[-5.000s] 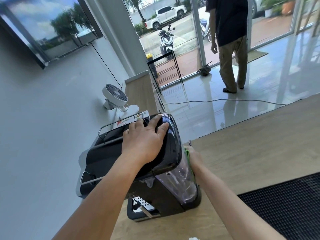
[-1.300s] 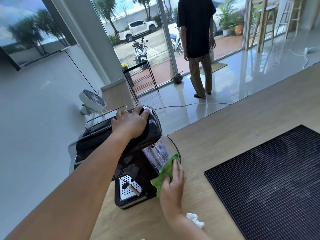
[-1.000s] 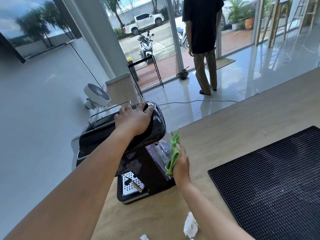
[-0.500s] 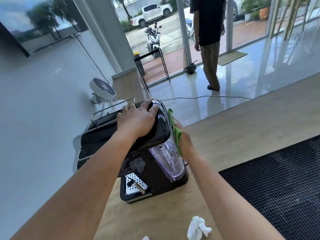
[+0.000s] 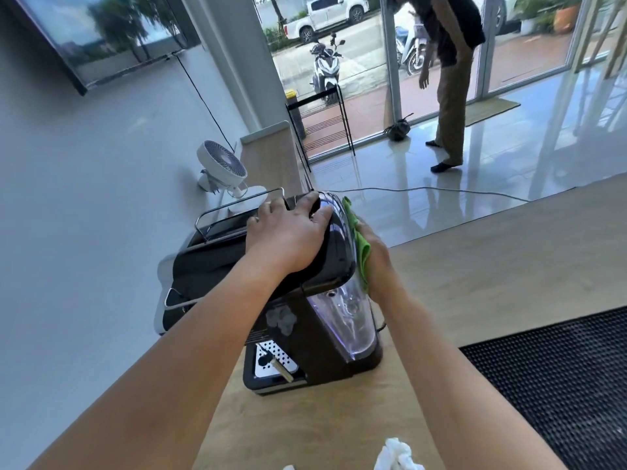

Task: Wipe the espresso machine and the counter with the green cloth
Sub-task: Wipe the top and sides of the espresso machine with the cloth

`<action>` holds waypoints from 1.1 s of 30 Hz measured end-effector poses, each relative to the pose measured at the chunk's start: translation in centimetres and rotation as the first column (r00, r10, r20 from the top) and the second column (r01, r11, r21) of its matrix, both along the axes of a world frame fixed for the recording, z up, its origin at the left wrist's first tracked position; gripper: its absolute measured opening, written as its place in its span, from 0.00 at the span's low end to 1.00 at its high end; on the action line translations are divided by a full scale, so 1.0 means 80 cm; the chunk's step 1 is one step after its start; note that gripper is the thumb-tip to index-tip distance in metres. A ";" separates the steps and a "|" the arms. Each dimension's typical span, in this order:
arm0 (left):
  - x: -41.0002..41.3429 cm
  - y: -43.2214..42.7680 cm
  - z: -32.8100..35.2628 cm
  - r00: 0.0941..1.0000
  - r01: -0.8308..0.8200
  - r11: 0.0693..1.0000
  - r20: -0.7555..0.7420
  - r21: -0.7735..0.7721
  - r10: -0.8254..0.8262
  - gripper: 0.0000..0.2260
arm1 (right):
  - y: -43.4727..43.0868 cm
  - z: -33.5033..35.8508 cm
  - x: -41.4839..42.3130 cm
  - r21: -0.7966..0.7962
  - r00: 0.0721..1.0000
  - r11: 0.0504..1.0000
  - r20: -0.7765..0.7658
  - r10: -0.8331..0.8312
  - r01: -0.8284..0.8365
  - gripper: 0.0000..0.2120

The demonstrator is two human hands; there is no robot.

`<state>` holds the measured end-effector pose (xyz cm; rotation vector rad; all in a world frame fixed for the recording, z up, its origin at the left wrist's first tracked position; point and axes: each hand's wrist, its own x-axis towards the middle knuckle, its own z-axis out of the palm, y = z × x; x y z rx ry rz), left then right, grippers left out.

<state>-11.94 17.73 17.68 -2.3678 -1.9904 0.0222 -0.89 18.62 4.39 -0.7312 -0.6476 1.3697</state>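
Note:
The black espresso machine (image 5: pixel 298 320) stands at the left end of the wooden counter (image 5: pixel 502 266), its clear water tank facing me. My left hand (image 5: pixel 288 237) lies flat on the machine's glossy top and holds it down. My right hand (image 5: pixel 376 262) presses the green cloth (image 5: pixel 360 247) against the machine's right side, near its upper edge above the tank. Most of the cloth is hidden between my palm and the machine.
A black ribbed rubber mat (image 5: pixel 556 385) covers the counter at the right. A crumpled white tissue (image 5: pixel 397 457) lies near the front edge. A white fan (image 5: pixel 225 169) stands behind the machine. A person (image 5: pixel 448 76) stands on the tiled floor by the glass doors.
My right hand has carried the green cloth from the lower front of the tank up along the machine's right side to its top edge. My left hand has stayed on top.

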 end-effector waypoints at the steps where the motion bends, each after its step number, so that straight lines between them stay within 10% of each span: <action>1: -0.001 0.000 0.001 1.000 0.001 1.000 -0.002 0.003 -0.001 0.27 | 0.010 -0.015 0.002 -0.084 0.999 0.995 0.008 0.044 -0.044 0.20; 7: -0.001 -0.002 0.003 1.000 0.014 1.000 0.001 0.008 -0.014 0.26 | -0.025 -0.093 -0.005 -0.462 0.992 0.885 0.077 0.095 -0.049 0.27; 17: 0.002 -0.001 0.001 1.000 0.006 1.000 -0.018 0.002 -0.006 0.26 | 0.002 0.032 0.008 0.003 0.990 1.000 0.138 0.000 -0.001 0.17; 25: 0.002 -0.001 0.003 1.000 0.003 1.000 -0.027 -0.001 -0.003 0.26 | 0.081 -0.141 0.026 -0.409 0.860 0.899 0.393 0.325 -0.153 0.18; 33: 0.002 -0.001 0.002 1.000 0.006 1.000 -0.028 0.001 -0.006 0.26 | -0.014 -0.077 0.010 -0.580 0.856 0.814 0.410 0.315 -0.022 0.22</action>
